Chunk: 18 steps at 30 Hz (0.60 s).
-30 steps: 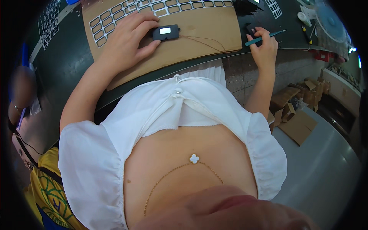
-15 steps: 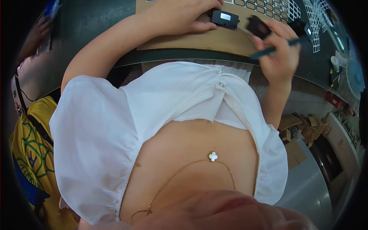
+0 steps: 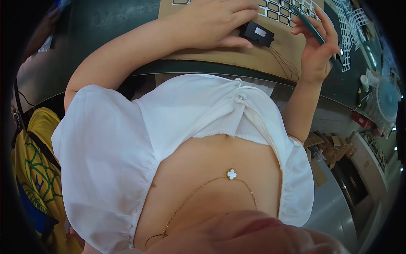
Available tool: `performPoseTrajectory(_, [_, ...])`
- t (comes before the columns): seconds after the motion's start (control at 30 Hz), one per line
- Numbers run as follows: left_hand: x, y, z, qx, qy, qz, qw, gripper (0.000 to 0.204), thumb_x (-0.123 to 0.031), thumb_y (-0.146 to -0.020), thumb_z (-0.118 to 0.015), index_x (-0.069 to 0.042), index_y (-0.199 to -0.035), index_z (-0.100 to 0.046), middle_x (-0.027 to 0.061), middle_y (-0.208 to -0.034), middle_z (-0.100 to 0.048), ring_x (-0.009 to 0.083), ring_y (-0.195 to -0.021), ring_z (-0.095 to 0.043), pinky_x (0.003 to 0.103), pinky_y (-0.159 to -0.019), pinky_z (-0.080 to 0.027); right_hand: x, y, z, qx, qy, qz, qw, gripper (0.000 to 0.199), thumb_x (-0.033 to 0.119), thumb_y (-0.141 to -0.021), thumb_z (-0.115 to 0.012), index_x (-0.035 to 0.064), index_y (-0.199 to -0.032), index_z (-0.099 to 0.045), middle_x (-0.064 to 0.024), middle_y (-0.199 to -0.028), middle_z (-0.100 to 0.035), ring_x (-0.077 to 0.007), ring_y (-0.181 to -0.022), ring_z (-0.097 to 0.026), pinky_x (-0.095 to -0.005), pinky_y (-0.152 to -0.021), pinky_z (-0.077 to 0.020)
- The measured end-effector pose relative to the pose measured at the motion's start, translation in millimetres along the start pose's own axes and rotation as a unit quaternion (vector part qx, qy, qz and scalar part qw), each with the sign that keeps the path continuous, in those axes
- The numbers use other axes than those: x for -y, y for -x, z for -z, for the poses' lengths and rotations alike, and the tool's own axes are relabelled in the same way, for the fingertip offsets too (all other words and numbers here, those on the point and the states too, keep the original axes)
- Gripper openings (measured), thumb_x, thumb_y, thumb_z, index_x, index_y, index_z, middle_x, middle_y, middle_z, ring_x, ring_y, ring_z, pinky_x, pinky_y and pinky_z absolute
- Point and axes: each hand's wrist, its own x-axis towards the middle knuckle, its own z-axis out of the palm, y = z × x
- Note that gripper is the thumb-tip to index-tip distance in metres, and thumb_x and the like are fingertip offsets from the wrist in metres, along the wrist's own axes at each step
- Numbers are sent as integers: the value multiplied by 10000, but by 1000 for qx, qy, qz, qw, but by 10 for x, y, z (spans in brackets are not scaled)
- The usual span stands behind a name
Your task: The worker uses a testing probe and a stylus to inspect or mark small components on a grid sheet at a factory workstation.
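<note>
My left hand (image 3: 213,23) lies flat on a brown cardboard sheet (image 3: 249,57) on the dark green table, its thumb and fingertips against a small black box (image 3: 256,34) with a pale window. Thin wires (image 3: 284,61) run from the box across the cardboard. My right hand (image 3: 317,48) is raised just right of the box, fingers curled around a thin teal pen-like tool (image 3: 313,28). Rows of white rectangular frames (image 3: 285,7) cover the cardboard's far part. My white blouse fills the middle of the view.
White cut-out grid strips (image 3: 350,25) lie on the table at the right, with a small white bottle (image 3: 364,81) and a round white fan (image 3: 387,99) beyond. Cardboard boxes (image 3: 334,146) sit on the floor at right. A person in yellow (image 3: 36,169) is at my left.
The view has swung down and left, so the table slid toward the top edge. My right hand lifted off the table with the teal tool; my left hand stays by the black box.
</note>
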Motion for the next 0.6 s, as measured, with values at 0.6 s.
performPoseTrajectory(0.6, [90, -31, -94, 13, -73, -34, 997, 437, -382, -760, -516, 7, -960, -521, 110, -1068, -509, 225, -955, -464, 309, -796, -365, -86, -123, -154, -80, 78, -141, 984, 95, 70, -798, -560, 13, -834, -493, -125, -682, -605, -158, -578, -603, -199, -553, -482])
